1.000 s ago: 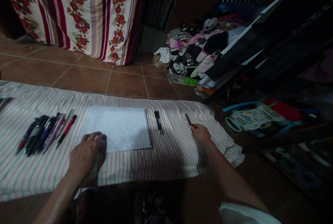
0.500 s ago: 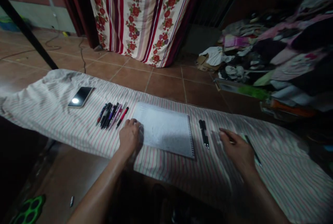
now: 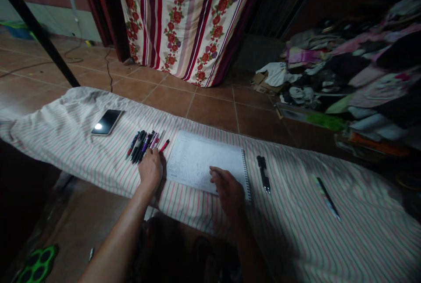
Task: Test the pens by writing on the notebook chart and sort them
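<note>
My left hand (image 3: 151, 172) is at the lower ends of a row of several pens (image 3: 141, 146), its fingers curled down among the pink ones. Those fingers hide the lower part of a red pen (image 3: 164, 145); whether they pinch a pen I cannot make out. Over the lower right of a white spiral notebook (image 3: 194, 155) hovers my right hand (image 3: 227, 186), fingers loosely stretched and nothing visible in them. Two black pens (image 3: 263, 173) lie side by side right of the notebook's spiral. Farther right rests a single dark pen (image 3: 328, 197).
A striped cloth (image 3: 296, 230) covers the long surface. A phone (image 3: 107, 122) with a bright reflection lies at its left. Beyond are a tiled floor (image 3: 210, 105), a floral curtain (image 3: 184, 19) and a heap of clothes (image 3: 368, 68).
My right hand has moved left, from beside the dark pen to over the notebook. My left hand has shifted left from the notebook's edge to the pens. The view has turned slightly.
</note>
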Demonstrator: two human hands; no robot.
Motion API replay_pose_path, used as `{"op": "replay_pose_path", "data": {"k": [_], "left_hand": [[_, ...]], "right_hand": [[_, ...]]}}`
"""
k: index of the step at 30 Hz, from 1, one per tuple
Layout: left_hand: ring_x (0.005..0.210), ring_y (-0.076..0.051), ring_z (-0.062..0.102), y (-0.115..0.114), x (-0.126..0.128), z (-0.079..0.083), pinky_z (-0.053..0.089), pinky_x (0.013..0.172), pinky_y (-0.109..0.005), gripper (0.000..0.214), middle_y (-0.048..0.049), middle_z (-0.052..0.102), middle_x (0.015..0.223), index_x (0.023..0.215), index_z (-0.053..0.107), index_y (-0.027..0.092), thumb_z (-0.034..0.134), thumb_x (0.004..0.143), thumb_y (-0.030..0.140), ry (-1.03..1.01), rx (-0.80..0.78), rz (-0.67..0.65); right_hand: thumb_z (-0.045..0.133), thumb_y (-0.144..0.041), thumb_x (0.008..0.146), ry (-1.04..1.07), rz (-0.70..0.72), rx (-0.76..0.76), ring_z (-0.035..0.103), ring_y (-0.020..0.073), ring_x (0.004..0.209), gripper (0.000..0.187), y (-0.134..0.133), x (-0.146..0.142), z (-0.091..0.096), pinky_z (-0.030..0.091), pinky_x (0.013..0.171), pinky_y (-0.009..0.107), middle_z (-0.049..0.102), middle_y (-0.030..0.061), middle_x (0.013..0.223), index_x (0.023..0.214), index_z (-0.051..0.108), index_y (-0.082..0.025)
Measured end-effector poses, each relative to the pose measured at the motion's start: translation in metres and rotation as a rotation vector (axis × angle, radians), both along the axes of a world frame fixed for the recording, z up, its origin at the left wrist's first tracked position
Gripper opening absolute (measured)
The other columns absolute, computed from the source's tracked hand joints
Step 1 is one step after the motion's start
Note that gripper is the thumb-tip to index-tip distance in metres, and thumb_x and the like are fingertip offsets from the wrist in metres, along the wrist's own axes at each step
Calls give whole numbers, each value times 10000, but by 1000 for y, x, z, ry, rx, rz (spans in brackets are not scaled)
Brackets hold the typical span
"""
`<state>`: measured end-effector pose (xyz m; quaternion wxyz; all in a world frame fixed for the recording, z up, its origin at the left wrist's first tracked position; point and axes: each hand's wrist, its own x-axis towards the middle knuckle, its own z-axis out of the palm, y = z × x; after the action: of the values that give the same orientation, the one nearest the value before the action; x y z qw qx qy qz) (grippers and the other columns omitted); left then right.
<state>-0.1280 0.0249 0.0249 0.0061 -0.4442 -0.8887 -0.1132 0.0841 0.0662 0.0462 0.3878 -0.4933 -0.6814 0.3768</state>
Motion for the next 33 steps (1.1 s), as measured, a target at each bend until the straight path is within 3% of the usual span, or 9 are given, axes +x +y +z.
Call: {"op": "replay_pose_path", "data": {"k": [4, 6, 8, 10, 14, 21, 26, 31, 33], "left_hand": [[800, -240, 613, 2, -6, 9, 438, 659, -321, 322, -163, 603, 965, 1050, 583, 84, 420, 823, 245, -241, 149, 76], [731, -186, 607, 6, -5, 13, 433, 631, -272, 329, -109, 634, 862, 1047, 598, 88, 516, 761, 228, -583, 331, 88], [549, -105, 543, 11, 3, 16, 390, 505, -209, 321, -36, 619, 718, 1011, 610, 90, 571, 729, 238, -1108, 540, 124], [432, -46, 448, 16, 16, 20, 303, 399, -159, 262, 18, 562, 614, 939, 616, 99, 618, 695, 192, -1579, 629, 99], [505, -47, 542, 23, 48, 25, 348, 399, -109, 75, 14, 561, 607, 777, 586, 107, 597, 711, 74, -1944, 701, 177], [633, -82, 631, 26, 78, 21, 528, 661, -180, 105, -24, 632, 698, 764, 575, 111, 561, 743, 9, -2011, 676, 190], [608, -89, 627, 27, 89, 18, 504, 577, -168, 44, -31, 642, 667, 758, 603, 105, 605, 732, 70, -1922, 584, 177], [450, -117, 554, 18, 93, 19, 365, 390, -200, 371, -67, 618, 561, 641, 623, 96, 509, 812, 405, -1518, 112, -237], [522, -154, 570, 13, 93, 21, 414, 463, -246, 411, -74, 620, 582, 665, 641, 115, 456, 829, 444, -1136, 155, -348]], "right_hand": [[546, -408, 743, 79, 20, -77, 626, 169, 612, 262, -1, -8, -8, 445, 464, 247, 693, 63, 785, 843, 679, -205], [558, -400, 732, 96, 30, -122, 627, 169, 613, 262, 1, -8, -12, 441, 467, 247, 696, 64, 787, 851, 680, -201], [570, -394, 721, 116, 29, -175, 624, 166, 604, 274, 3, -10, -15, 434, 462, 241, 695, 59, 754, 876, 676, -194], [580, -386, 707, 163, 34, -239, 617, 159, 585, 296, 6, -14, -18, 424, 447, 232, 689, 48, 712, 906, 669, -186], [617, -367, 649, 295, 44, -365, 604, 148, 548, 317, 14, -21, -26, 409, 429, 223, 677, 33, 662, 893, 660, -170], [672, -399, 622, 470, -17, -412, 579, 137, 545, 320, 21, -13, -35, 412, 454, 233, 679, 43, 666, 829, 656, -155], [674, -384, 633, 497, -70, -410, 556, 123, 551, 260, 24, -4, -30, 397, 459, 219, 658, 24, 646, 780, 663, -170], [655, -380, 643, 432, -144, -361, 552, 125, 550, 243, 31, 9, -30, 421, 483, 231, 652, 19, 640, 777, 668, -177], [644, -374, 643, 410, -163, -330, 542, 122, 533, 230, 33, 14, -32, 418, 477, 230, 637, 11, 608, 756, 667, -175]]}}
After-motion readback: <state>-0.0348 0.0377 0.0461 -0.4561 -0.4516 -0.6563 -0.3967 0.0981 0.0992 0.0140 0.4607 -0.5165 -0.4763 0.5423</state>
